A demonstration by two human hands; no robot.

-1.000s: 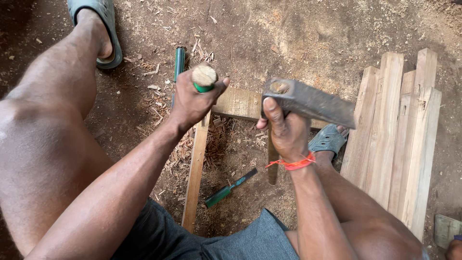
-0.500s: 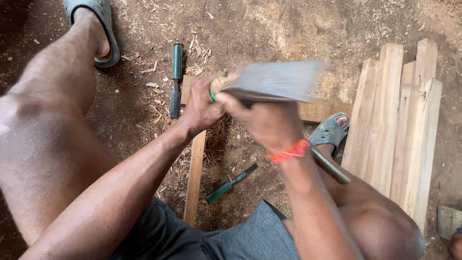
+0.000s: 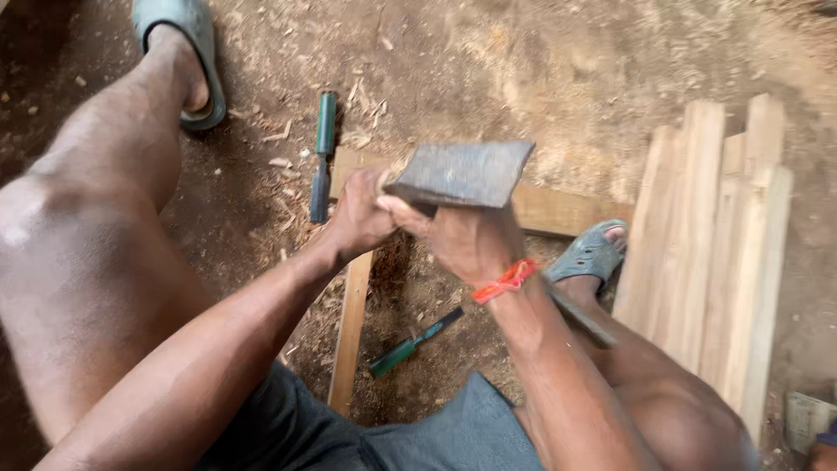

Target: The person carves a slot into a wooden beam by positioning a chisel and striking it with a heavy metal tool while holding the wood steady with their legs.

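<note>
Right hand point(image 3: 466, 240): fist closed on the handle of a heavy iron striking tool, an axe or hatchet by its look, with a red band at the wrist. The flat grey head point(image 3: 462, 173) sits directly above the knuckles at 12 o'clock, its long axis running 9 to 3 o'clock, slightly motion-blurred. The handle point(image 3: 580, 316) runs back under the forearm toward 4 o'clock. Left hand point(image 3: 362, 214): closed about an upright chisel, of which almost nothing shows past the fingers; grip firm, thumb side up. It lies just beside the right hand, at its 9 o'clock, the two nearly touching. The iron head stands over the left fist's upper edge, so the struck end lies immediately below and toward 8 o'clock of the head; the right hand is the nearer to it. Work piece: a wooden strip point(image 3: 349, 336) running from under the left hand down toward 6 o'clock, joined to a cross strip point(image 3: 558, 209) leading off toward 3 o'clock. On the dirt floor point(image 3: 540, 61): one green-handled chisel point(image 3: 322, 157) at 11 o'clock of the left hand, axis 12 to 6; a second point(image 3: 415, 342) at 6 o'clock of the hands, lying slantwise. Stack of pale boards point(image 3: 724, 253) at 3 o'clock. Sandalled feet at 10 and 3 o'clock.
</note>
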